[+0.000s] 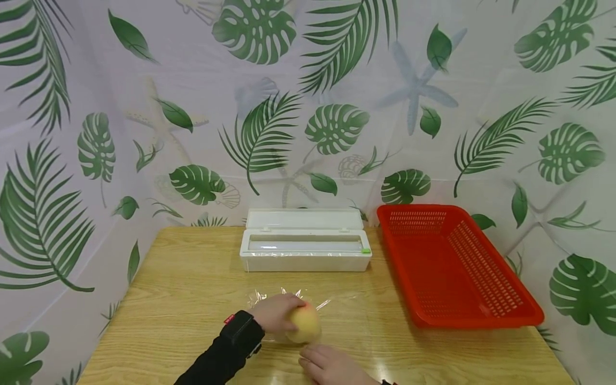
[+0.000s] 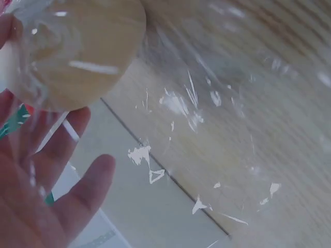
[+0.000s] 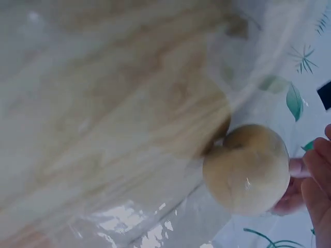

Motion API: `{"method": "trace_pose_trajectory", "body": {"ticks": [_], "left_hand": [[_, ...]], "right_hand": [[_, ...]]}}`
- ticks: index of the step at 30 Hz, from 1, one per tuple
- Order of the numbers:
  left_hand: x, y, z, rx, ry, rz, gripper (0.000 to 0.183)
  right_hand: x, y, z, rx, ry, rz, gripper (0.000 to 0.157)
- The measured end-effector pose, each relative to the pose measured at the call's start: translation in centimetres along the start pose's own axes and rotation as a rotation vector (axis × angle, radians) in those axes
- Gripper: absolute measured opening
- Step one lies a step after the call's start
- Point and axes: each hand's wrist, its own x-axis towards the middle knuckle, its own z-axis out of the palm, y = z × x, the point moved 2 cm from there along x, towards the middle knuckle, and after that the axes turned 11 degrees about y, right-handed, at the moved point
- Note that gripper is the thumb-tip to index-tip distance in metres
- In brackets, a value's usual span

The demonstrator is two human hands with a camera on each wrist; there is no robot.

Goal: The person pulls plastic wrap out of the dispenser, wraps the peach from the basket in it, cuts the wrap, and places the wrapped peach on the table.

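A round yellowish fruit point(image 1: 306, 324) sits on a sheet of clear cling film point(image 1: 347, 320) spread over the near part of the wooden table point(image 1: 192, 278). My left hand point(image 1: 276, 312), in a black sleeve, lies over the fruit's left and top side. In the left wrist view the fruit point(image 2: 72, 51) is at my fingertips, film point(image 2: 207, 103) lies crinkled beside it, and my thumb point(image 2: 88, 186) stands apart from it. My right hand point(image 1: 331, 366) rests flat on the film just in front of the fruit. The right wrist view shows the fruit point(image 3: 245, 169) under glossy film.
A white cling-film dispenser box point(image 1: 305, 243) stands with its lid up at the back middle of the table. A red perforated basket point(image 1: 457, 267) fills the right side. A leaf-print curtain point(image 1: 337, 123) closes in the table on three sides.
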Motion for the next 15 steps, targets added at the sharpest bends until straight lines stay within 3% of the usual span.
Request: {"method": "trace_pose_trajectory", "body": {"ticks": [7, 11, 15], "left_hand": [[1.3, -1.2, -0.1, -0.086, -0.095, -0.034, 0.043], [1.6, -1.2, -0.4, -0.094, -0.121, -0.037, 0.043], [1.9, -1.5, -0.3, -0.089, -0.126, -0.034, 0.043]], "right_hand": [[-0.8, -0.6, 0.8, 0.05, -0.219, 0.127, 0.055], [-0.9, -0.5, 1.2, 0.047, -0.246, 0.209, 0.057], [-0.8, 0.0, 1.6, 0.013, -0.197, 0.241, 0.054]]}}
